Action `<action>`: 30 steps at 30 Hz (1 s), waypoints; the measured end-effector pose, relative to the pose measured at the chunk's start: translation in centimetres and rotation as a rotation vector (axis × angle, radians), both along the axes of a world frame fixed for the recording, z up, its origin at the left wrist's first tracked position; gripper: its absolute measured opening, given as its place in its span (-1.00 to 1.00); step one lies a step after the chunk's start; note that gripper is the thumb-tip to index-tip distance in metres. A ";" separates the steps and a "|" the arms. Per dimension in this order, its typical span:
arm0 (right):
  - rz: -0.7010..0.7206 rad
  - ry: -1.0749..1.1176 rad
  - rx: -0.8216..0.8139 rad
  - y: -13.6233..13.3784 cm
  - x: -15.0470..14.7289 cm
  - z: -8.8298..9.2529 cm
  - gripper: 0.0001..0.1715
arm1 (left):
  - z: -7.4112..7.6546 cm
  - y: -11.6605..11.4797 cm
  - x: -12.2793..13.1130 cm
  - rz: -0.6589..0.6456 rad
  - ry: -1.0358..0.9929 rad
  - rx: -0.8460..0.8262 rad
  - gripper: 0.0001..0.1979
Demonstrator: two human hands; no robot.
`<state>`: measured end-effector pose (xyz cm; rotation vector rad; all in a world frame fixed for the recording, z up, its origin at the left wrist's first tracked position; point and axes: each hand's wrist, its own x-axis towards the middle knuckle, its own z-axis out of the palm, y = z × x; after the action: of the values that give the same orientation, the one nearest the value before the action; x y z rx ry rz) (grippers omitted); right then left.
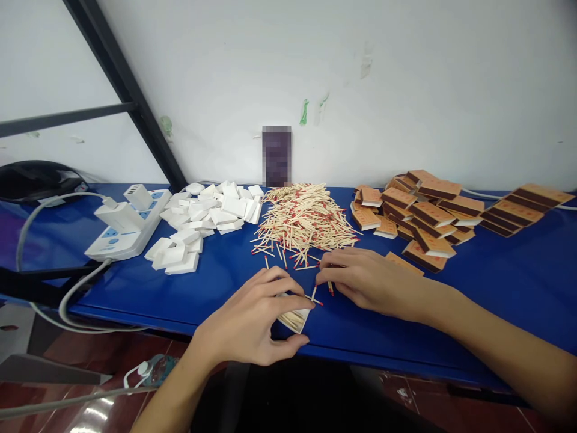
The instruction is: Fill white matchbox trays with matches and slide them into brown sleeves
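My left hand curves over a small white matchbox tray with several matches lying in it. Its fingers rest along the far side and the thumb is by the near corner. To the right, my right hand pinches a red-tipped match just beside the tray. More match heads show under its fingers, and how many it holds is hidden. A large heap of loose matches lies just beyond both hands, with a few strays at its near edge.
White empty trays are piled at the left, next to a power strip with plugged-in chargers. Orange-brown matchbox sleeves are heaped at the right. A pixelated dark panel stands against the wall. The blue table's front edge is close.
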<state>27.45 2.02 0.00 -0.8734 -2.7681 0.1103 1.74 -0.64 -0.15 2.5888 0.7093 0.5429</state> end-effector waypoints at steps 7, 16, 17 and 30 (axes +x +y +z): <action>-0.044 -0.056 -0.058 -0.4 0.0 0.6 -0.57 | -0.1 0.1 -0.2 -0.014 0.013 0.009 -0.64; -0.029 -0.049 -0.156 -0.6 0.0 0.9 -0.73 | 0.0 0.3 -0.3 -0.152 -0.057 -0.056 -0.62; -0.029 -0.043 -0.156 -0.6 0.0 0.9 -0.74 | 0.0 0.3 -0.3 -0.160 -0.056 -0.066 -0.62; -0.005 0.008 -0.271 -1.0 -0.2 1.5 -0.74 | -0.1 0.3 -0.2 0.005 -0.004 0.002 -0.57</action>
<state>27.21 1.04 1.47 -0.9391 -2.7846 0.4959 1.58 -0.39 -0.30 2.5875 0.7138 0.5507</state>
